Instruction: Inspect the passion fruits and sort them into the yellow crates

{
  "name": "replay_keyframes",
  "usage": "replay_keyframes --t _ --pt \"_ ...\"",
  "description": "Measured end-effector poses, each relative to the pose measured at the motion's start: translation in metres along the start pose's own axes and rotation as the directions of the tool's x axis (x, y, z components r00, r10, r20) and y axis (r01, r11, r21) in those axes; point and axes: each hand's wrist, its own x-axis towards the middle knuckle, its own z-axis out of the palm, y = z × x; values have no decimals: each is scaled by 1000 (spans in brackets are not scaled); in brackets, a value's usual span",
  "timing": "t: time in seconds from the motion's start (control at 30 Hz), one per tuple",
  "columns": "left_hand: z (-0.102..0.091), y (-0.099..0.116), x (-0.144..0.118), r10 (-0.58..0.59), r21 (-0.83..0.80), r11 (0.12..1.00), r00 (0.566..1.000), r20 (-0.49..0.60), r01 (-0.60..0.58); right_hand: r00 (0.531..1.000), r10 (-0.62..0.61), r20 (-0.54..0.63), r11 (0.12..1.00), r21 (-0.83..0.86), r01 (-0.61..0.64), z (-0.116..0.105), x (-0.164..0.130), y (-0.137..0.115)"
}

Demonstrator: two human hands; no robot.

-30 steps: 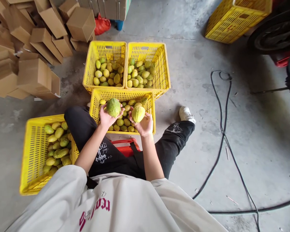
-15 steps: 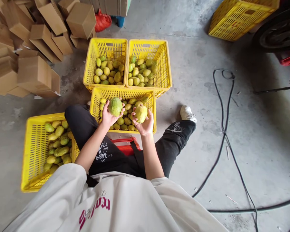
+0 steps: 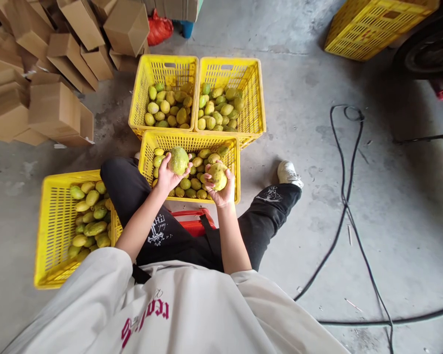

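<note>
My left hand (image 3: 165,178) is wrapped round a large, roundish green-yellow fruit (image 3: 178,161), papaya-like in looks. In my right hand (image 3: 222,196) is a yellower fruit (image 3: 217,176) of much the same size, with darker marks on its skin. Both hands are held up over the yellow plastic crate (image 3: 237,172) between my legs. Inside that crate lie many smaller-looking yellow-green fruits (image 3: 195,184), partly hidden by my hands and the two held fruits.
Two yellow crates (image 3: 263,105) with similar fruit stand side by side beyond the near one. Another fruit crate (image 3: 41,231) stands to my left. Cardboard boxes (image 3: 53,110) are heaped at the far left. A black cable (image 3: 341,216) lies on the right-hand floor.
The fruit in my right hand has been turned, showing a different, marked side. My left hand keeps its fruit, slightly turned. The whole view has shifted a little.
</note>
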Motion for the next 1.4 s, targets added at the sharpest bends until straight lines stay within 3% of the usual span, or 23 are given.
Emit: replay_keyframes --t 0.1,0.27,0.53,0.7,0.8,0.93,1.2,1.4 --pt "-3 1 1 9 7 1000 999 31 -9 1000 0 17 1000 -19 0 4 0 1" --pt "-3 1 1 -4 29 1000 1000 -8 4 999 -37 28 999 -32 38 11 -2 2" --pt "-4 -6 3 -5 33 999 999 -48 7 1000 -8 -19 991 133 10 0 0 3" --pt "-4 -5 4 2 40 999 1000 -17 -2 999 -22 -27 998 57 24 1 0 1" --pt "0 -2 2 -6 -15 1000 998 -55 5 1000 -15 -16 999 33 16 3 -1 -1" --pt "3 -1 1 -26 -107 994 998 -49 20 999 -33 33 998 50 32 4 -2 -1" --pt "-6 -9 6 -55 -127 991 998 -38 50 996 -16 88 992 127 5 -5 0 4" --pt "-4 -5 6 -32 -157 987 999 -36 26 995 -19 94 1000 22 17 -3 2 3"
